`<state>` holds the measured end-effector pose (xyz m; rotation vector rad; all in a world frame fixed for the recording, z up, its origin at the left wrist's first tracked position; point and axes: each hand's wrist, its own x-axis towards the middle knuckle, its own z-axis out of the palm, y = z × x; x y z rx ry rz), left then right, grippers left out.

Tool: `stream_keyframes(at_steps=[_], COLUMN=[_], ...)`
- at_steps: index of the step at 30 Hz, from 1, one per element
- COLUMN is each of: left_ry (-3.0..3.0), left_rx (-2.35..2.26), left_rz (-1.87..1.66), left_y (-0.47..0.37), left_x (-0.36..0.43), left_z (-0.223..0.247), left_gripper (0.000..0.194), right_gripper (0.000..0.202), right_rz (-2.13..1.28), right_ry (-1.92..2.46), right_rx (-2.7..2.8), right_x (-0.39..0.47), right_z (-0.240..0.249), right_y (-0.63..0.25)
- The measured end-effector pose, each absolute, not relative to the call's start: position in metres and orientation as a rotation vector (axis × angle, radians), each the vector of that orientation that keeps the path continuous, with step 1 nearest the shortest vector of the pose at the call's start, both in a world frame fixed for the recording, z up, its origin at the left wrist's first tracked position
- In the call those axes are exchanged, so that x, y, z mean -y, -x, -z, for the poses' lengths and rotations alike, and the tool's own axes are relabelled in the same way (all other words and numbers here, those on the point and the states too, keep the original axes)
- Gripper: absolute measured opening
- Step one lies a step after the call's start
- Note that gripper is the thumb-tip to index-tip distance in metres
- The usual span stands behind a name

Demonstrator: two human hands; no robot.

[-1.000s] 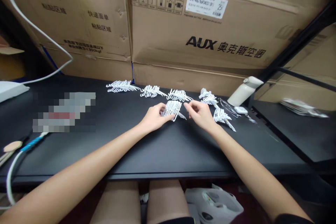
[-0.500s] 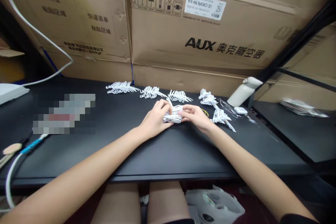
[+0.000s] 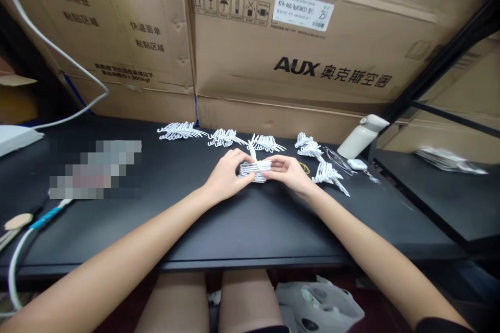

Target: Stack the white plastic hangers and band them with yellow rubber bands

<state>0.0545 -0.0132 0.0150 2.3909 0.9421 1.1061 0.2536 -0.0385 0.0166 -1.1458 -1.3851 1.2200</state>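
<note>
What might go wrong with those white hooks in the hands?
The held bundle might slip apart, since just the fingers of the left hand and right hand grip it. Its hooks might also snag on the pile close behind.

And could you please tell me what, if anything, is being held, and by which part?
A bundle of thin white hooked pieces, held by its opposite ends: the left hand at its left end, the right hand at its right.
</note>
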Motion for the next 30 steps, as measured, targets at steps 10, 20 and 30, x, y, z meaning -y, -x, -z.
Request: stream_keyframes(at_steps=[10, 20, 30], left_ry=[-1.924, -1.398, -1.192], left_rx=[-0.893, -0.743, -0.668], left_rz=[-1.056, -0.746, -0.754], left_y=[-0.056, -0.055, -0.059], left_x=[0.007, 0.007, 0.014], left_z=[-0.012, -0.018, -0.019], left_gripper=[0.028, 0.052, 0.048], right_gripper=[0.045, 0.05, 0.044], right_rz=[-1.221, -1.087, -1.067], right_ry=[1.136, 1.03, 1.243], right_rx=[1.392, 1.319, 1.5], right_x=[0.039, 0.04, 0.038], right_z=[-0.017, -0.02, -0.025], right_y=[-0.254, -0.252, -0.256])
